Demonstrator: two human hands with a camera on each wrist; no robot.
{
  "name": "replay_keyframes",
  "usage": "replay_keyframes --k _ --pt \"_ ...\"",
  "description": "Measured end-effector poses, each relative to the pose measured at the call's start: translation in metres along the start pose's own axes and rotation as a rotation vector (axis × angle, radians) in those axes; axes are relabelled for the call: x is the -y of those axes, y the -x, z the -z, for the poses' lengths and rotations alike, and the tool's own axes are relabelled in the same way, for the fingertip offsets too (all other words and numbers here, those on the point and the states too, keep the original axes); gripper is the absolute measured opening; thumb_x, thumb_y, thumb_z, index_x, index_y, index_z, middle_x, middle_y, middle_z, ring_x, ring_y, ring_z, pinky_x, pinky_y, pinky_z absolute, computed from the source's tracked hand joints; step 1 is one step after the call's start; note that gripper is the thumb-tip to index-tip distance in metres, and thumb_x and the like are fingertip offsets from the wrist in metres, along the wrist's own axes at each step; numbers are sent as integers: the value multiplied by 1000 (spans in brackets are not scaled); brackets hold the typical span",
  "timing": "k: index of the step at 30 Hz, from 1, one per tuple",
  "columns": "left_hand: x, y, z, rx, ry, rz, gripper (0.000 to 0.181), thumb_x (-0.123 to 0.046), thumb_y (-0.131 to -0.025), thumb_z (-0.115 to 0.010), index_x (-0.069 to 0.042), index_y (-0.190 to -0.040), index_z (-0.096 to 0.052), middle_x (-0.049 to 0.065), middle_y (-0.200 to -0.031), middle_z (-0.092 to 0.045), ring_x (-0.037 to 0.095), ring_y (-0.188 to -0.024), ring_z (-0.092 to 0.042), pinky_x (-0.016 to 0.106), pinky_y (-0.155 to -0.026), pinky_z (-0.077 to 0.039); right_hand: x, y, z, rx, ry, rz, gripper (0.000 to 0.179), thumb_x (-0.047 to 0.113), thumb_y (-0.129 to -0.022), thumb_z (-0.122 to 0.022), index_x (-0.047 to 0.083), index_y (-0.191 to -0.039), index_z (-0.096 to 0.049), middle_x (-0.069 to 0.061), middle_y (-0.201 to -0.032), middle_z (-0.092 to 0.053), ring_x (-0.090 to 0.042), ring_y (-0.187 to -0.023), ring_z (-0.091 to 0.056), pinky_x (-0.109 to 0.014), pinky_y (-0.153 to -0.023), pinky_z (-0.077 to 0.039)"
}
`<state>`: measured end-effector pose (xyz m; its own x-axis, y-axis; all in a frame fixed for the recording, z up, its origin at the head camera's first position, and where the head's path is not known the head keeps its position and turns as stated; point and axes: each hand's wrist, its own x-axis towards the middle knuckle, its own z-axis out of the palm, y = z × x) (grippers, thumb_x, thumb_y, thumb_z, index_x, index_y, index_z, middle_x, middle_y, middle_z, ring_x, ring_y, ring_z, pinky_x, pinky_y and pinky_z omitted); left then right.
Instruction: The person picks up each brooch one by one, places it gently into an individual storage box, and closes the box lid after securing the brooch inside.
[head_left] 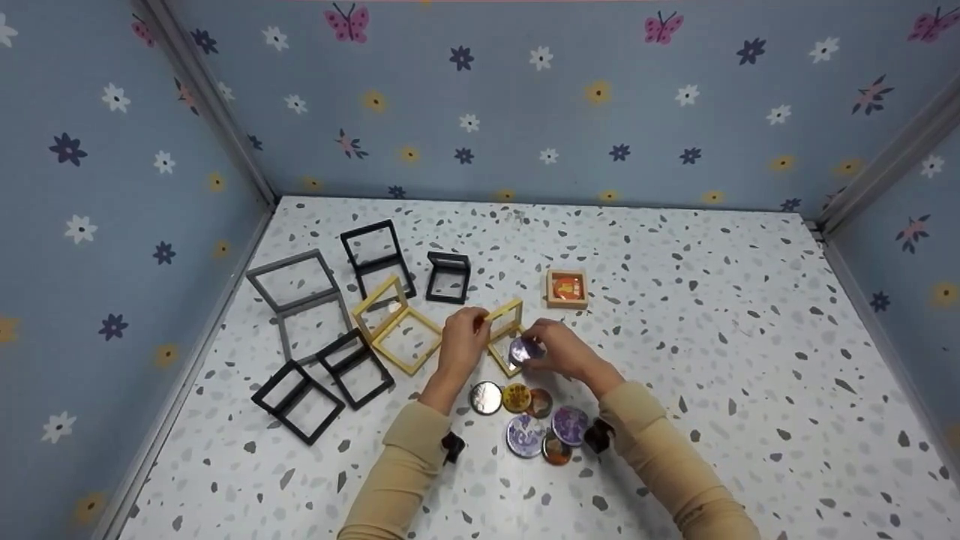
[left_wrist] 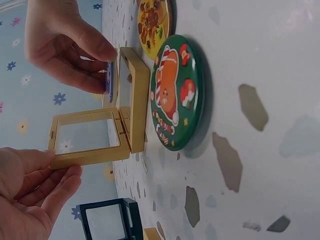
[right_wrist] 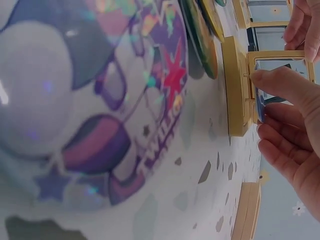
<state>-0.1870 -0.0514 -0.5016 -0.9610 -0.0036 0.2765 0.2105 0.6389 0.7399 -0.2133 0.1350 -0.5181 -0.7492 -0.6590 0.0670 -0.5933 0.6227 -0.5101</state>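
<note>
My left hand (head_left: 463,341) pinches the raised lid of a small yellow hinged frame (left_wrist: 90,137), which has clear panes. My right hand (head_left: 564,349) holds a round purple button badge (head_left: 525,351) by its edge, over the lower half of that frame. Seen from the right wrist, the badge is almost edge-on between thumb and fingers, so its picture is hidden there. Close to the frame's near side lie a green badge (left_wrist: 177,92) with a gingerbread picture and a yellow badge (head_left: 517,397).
More badges lie nearer me, including a large purple one (head_left: 571,425) and a pale lilac one (head_left: 524,436). To the left stand several opened frames: a larger yellow one (head_left: 409,367), a grey one (head_left: 281,330) and black ones (head_left: 310,439). A light wooden frame (head_left: 567,303) holding an orange badge is behind.
</note>
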Motion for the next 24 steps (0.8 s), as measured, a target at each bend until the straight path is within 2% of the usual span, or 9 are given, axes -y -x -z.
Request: replay_keyframes --k 7,16,24 --pt "-1 1 1 4 11 13 12 -3 -82 -59 5 -90 -64 12 -80 -61 21 -72 -58 31 -64 -47 2 -7 -6 -19 26 -29 38 17 -68 -76 -3 -98 -63 -7 -85 -58 -18 -75 -54 -29 -67 -45" --pt "-1 1 0 -22 5 -15 10 -2 -81 -60 4 -87 -65 11 -76 -61 20 -68 -57 31 -62 -47 4 -14 -8 -7 33 -47 36 13 -67 -74 -2 -98 -64 -6 -84 -58 -17 -73 -52 -30 -65 -44" --pt "-1 0 2 9 4 18 12 -3 -82 -59 4 -90 -65 11 -78 -61 20 -70 -57 31 -63 -47 6 -16 -10 11 35 -62 34 13 -69 -75 0 -98 -64 -6 -84 -58 -17 -75 -54 -31 -69 -45"
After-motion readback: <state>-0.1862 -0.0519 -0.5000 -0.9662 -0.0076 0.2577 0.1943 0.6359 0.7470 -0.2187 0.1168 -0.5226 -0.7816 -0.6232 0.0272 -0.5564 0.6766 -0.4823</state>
